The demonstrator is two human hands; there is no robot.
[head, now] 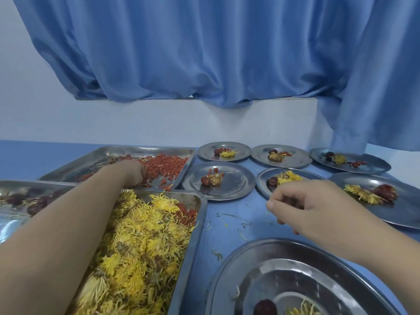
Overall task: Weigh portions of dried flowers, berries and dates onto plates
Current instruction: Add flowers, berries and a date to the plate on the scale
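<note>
Trays of steel occupied the 9 o'clock half of the blue table (236, 214). Berry tray (102, 160) sat at 11 o'clock w/ red berries (168, 165) heaped toward its right end. Flower tray (200, 214) lay at 7 o'clock, full of yellow dried flowers (141, 242), w/ a few berries in its far right corner. Date tray (13, 185) sat at 9 o'clock, partly cut off by the frame edge, holding dark dates (34, 201).

Left hand (134, 172) reached across the flower tray into the berry tray; fingers were buried in the berries, so grip state could not be told. Left forearm blocked much of the flower tray's near-left side.

Right hand (302, 203) hovered above the table at 3 o'clock, fingertips pinched narrow together; contents, if any, were too small to tell. It covered the near rim of one plate (263, 180).

Six round steel plates stood from 12 to 3 o'clock, each w/ a flower, a date and, on some, berries. Nearest plate (227, 269) at 5 o'clock held one date and flower strands. Loose petals littered the table between trays and plates.

Blue curtain (204, 53) hung behind. No writing or labels were legible.
</note>
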